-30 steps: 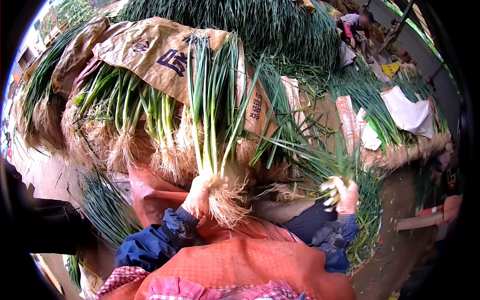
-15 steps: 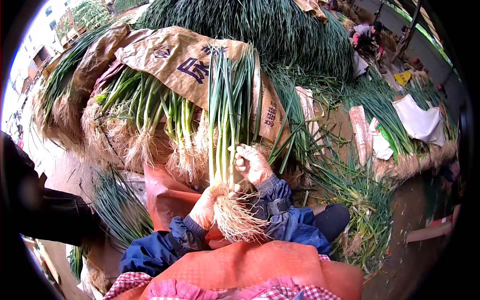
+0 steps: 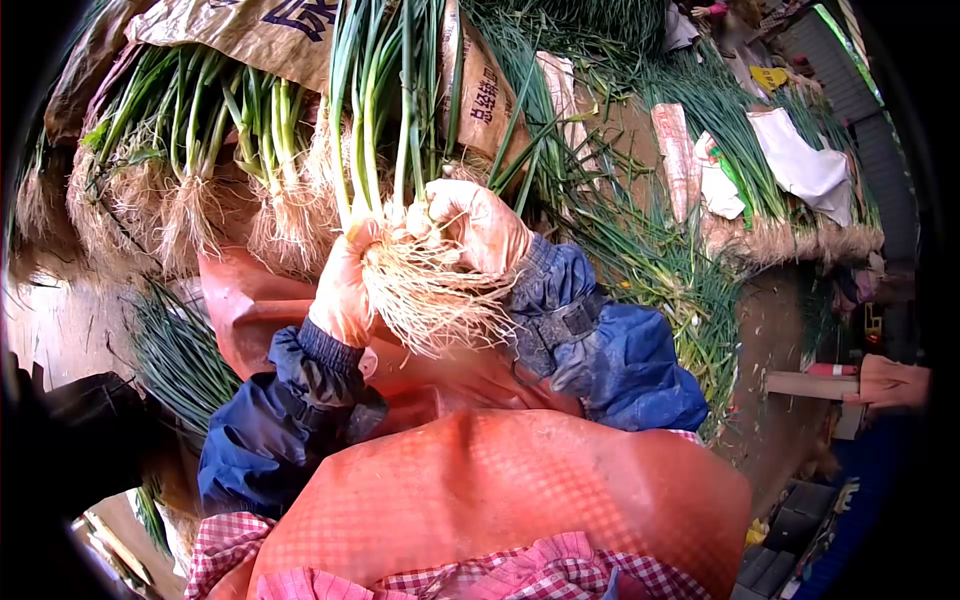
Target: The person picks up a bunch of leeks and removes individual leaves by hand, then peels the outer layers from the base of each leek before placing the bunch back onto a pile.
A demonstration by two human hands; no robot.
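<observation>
A small bunch of green onions (image 3: 368, 120) stands upright in front of me, leaves away from me and pale stringy roots (image 3: 430, 290) hanging towards my lap. My left hand (image 3: 345, 285), gloved, is closed round the white stalk ends just above the roots. On the other side, my right hand (image 3: 482, 225), also gloved, has its fingers curled against the base of the right-hand stalks. Its fingertips are partly hidden among the stalks and roots. An orange apron (image 3: 530, 490) covers my lap below both hands.
Beyond my hands, several rooted onion bundles (image 3: 190, 180) lie under a brown printed sack (image 3: 240, 45). Loose leaves (image 3: 650, 270) litter the ground at right, near more onions with a white cloth (image 3: 800, 165). Another pile (image 3: 180, 340) lies at left. A wooden piece (image 3: 812, 385) is far right.
The view has tilted downward, so the hands appear higher and larger. My right hand has moved from partway up the stalks down to their root end. My left hand keeps its hold.
</observation>
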